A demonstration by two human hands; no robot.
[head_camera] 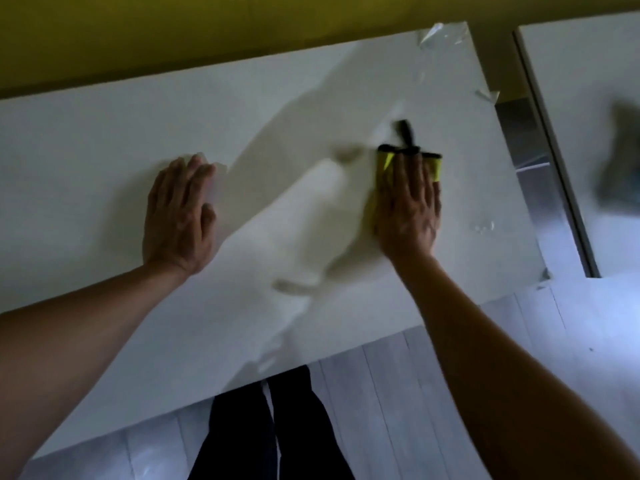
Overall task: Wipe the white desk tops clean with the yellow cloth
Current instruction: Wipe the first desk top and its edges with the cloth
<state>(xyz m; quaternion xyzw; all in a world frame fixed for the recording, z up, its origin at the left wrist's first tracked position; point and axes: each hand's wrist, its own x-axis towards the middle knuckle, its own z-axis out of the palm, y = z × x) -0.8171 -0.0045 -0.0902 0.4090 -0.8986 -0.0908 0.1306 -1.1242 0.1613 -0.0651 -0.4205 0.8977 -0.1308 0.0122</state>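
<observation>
I see the right hand (408,206) flat, fingers straight, pressing the yellow cloth (385,164) onto the near white desk top (104,140), right of centre, spreading pressure for the wipe; left hand (180,213) open, palm down, likely bracing; second desk top (581,81) unattended

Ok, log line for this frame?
right hand: flat on yellow cloth | left hand: flat on white desk | second desk: untouched
</observation>
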